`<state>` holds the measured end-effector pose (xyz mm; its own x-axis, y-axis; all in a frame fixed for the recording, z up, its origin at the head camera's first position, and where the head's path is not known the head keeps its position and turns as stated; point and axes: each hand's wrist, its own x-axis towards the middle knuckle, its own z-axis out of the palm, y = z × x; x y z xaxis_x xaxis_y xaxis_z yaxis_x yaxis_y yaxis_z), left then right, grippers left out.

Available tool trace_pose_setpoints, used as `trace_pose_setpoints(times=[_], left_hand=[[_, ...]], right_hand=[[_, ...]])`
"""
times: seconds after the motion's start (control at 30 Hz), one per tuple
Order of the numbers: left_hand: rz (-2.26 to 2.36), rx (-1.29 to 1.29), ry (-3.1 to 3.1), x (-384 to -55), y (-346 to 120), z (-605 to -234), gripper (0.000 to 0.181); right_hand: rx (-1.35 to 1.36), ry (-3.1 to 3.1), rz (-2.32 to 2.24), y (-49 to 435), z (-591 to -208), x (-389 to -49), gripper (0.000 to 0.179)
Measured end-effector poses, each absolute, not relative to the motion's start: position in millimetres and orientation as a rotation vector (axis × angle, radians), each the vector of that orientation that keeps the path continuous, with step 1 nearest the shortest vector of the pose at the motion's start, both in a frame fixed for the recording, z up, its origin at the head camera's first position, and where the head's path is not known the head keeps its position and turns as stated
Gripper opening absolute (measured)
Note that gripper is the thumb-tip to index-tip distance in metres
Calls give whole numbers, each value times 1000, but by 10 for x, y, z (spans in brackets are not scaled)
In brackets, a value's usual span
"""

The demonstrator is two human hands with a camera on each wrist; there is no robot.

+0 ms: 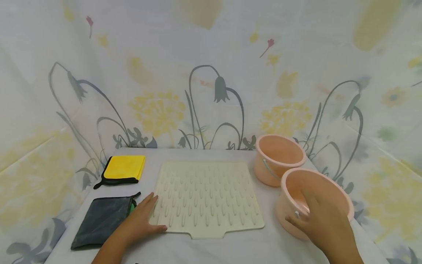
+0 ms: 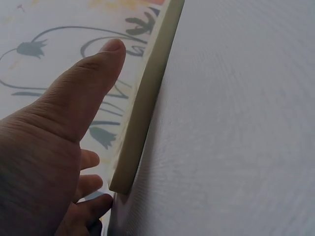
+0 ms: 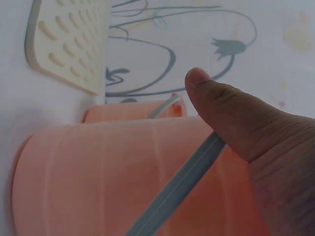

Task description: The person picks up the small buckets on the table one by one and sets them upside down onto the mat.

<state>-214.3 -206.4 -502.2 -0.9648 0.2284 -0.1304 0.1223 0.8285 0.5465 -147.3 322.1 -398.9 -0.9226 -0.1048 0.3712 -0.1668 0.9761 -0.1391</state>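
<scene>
A cream mat (image 1: 206, 198) with rows of raised ridges and a front tab lies on the table. At its left edge my left hand (image 1: 140, 220) rests with fingers spread; the left wrist view has the thumb (image 2: 93, 78) straight beside the mat's edge (image 2: 142, 108). On the right, two pink buckets stand close together. My right hand (image 1: 324, 223) reaches over the front bucket (image 1: 285, 209), its fingers inside and thumb (image 3: 231, 108) straight near the rim. The bucket's grey handle (image 3: 179, 182) slants across its side. Part of the right fingers is hidden from the right wrist camera.
Behind the front bucket stands the rear bucket (image 1: 263, 168). On the left lie a folded yellow cloth (image 1: 125, 167) with black trim and a folded dark grey cloth (image 1: 100, 218) nearer the front. A flower-printed curtain (image 1: 211, 47) surrounds the white table (image 1: 194, 253).
</scene>
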Motion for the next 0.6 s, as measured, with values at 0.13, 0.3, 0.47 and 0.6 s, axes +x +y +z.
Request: trace_pose_setpoints(times=[0.13, 0.3, 0.47, 0.6], left_hand=[[821, 282, 2815, -2114, -2091, -5037, 131], [769, 285, 2790, -2150, -2082, -5052, 134], [723, 262, 2758, -2174, -2085, -5088, 141], [716, 271, 2757, -2178, -2095, -5100, 140]], right_hand=[[110, -2876, 193, 3222, -3986, -1481, 84], [37, -2989, 186, 3245, -3981, -1480, 63], [25, -3069, 150, 3265, -3979, -1483, 66], [25, -3110, 117, 3265, -3950, -1516, 72]])
